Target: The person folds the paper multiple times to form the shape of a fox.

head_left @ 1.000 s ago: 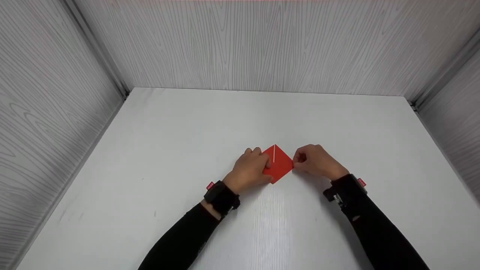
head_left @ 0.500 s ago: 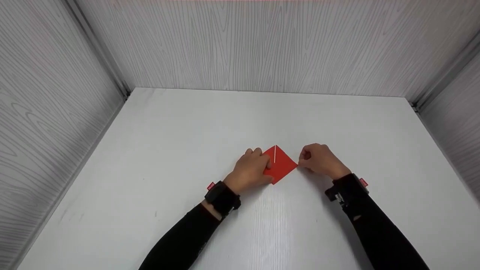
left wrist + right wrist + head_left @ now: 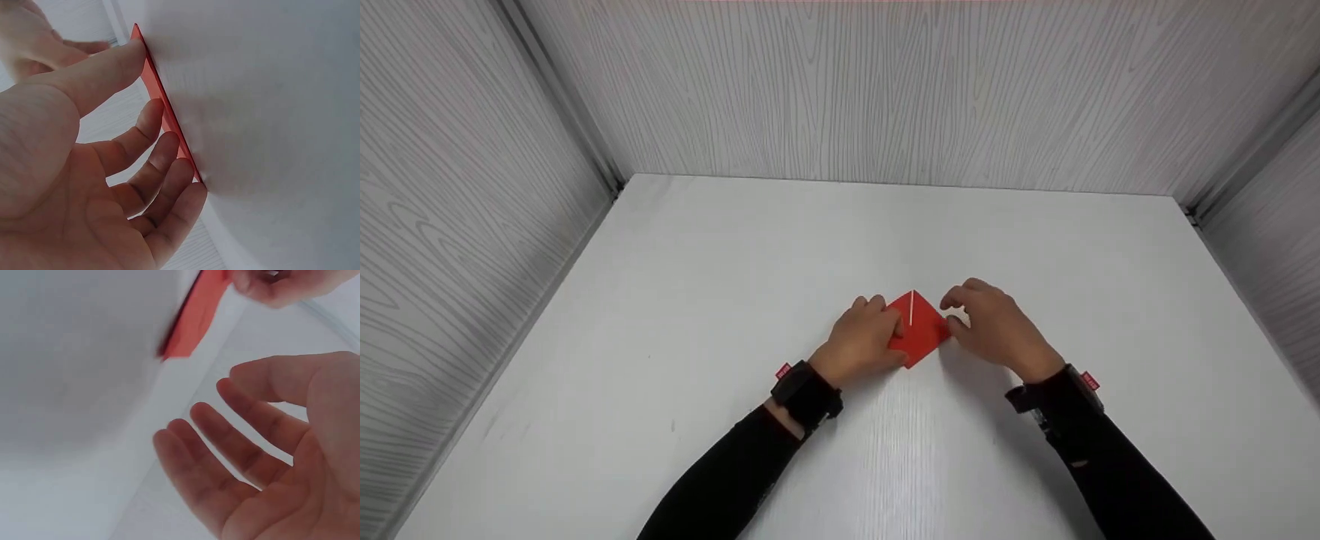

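Note:
A small red paper (image 3: 922, 334), folded to a diamond with a white line near its top corner, lies on the white table (image 3: 780, 240). My left hand (image 3: 859, 341) rests over its left half and hides that part. The left wrist view has the thumb and bent fingertips of this hand pressing along the red paper (image 3: 149, 79). Just off the paper's right corner is my right hand (image 3: 996, 326), thumb and fingers apart. In the right wrist view its loosely bent fingers (image 3: 242, 450) hold nothing, and the corner of the red paper (image 3: 194, 326) looks slightly lifted.
Wood-grained grey panels stand around the table: a back panel (image 3: 885, 90), a left panel (image 3: 450, 225) and a right panel (image 3: 1275, 247). Dark sleeves and wrist-worn cameras cover both forearms.
My right hand pinched the paper's right corner and moved slightly right; now it has let go and its fingers are spread. The left hand stays in place on the paper.

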`<state>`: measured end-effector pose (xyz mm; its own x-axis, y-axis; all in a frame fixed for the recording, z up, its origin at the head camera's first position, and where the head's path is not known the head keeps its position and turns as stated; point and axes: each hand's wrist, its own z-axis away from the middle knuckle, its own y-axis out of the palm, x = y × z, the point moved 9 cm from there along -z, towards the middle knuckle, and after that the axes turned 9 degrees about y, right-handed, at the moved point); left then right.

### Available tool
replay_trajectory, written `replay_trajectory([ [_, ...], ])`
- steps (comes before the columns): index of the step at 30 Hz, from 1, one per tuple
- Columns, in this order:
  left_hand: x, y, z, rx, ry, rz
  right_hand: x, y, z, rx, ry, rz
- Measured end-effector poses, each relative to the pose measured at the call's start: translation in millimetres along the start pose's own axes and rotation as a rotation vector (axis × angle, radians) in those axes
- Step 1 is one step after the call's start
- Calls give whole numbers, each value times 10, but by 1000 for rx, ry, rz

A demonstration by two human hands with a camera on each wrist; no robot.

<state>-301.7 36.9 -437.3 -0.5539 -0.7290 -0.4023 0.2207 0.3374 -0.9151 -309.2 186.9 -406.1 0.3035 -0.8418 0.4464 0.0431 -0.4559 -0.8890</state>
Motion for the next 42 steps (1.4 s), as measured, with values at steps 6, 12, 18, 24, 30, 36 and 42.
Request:
replay_trajectory([
  [6, -4, 22, -19, 27, 1, -21, 223, 97, 114, -54, -106, 30],
  [12, 8, 23, -28, 24, -4, -6, 258, 225, 111, -21, -93, 59],
  [18, -8, 19, -28, 20, 11, -29, 293, 303, 116, -38, -120, 121],
  [24, -36, 7, -41, -4, 21, -110, 335, 349, 124, -98, -166, 200],
  [30, -30, 28, -43, 9, 0, -116, 360, 379, 148, -120, -192, 278],
  [36, -24, 14, -33, 7, 4, -112, 381, 383, 177, -133, -217, 309],
  [42, -17, 10, -34, 13, 22, -93, 370, 375, 189, -124, -200, 289],
])
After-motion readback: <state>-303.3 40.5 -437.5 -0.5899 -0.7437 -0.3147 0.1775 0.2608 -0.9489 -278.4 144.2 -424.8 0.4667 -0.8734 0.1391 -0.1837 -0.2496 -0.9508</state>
